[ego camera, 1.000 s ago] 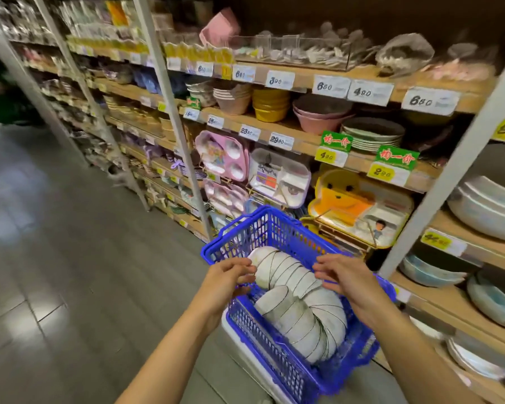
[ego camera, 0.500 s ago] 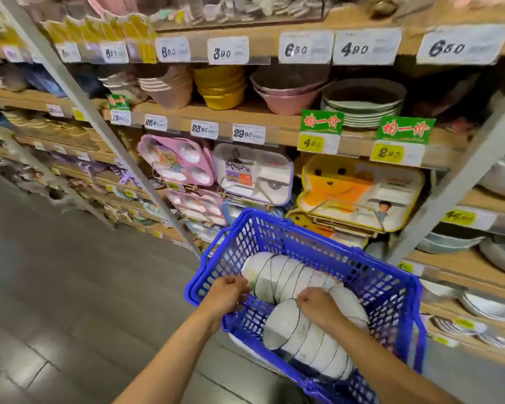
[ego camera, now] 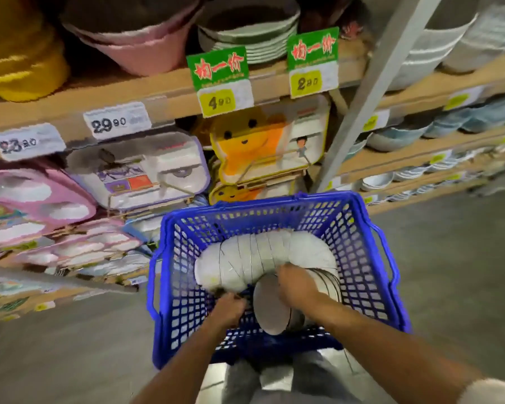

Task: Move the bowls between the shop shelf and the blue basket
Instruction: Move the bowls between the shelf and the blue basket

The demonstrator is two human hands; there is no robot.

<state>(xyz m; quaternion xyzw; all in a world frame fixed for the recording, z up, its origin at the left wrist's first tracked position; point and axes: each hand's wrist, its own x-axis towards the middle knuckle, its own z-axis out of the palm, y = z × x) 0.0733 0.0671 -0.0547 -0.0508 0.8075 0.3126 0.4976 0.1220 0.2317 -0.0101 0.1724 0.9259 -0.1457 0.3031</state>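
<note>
right now the white bowls (ego camera: 263,255) lie on their sides inside the blue basket (ego camera: 359,228), nested one in another as a curved row. your right hand (ego camera: 296,288) is down inside the basket, fingers curled over the near end of that row, grasping the bowls there. your left hand (ego camera: 228,312) sits just inside the basket's near wall, just beside the bowls; its fingers are bent, but whether they hold anything cannot be told. the shop shelf (ego camera: 164,91) runs beyond the basket's far wall, with children's trays (ego camera: 134,170) leaning beyond the basket's far left corner.
</note>
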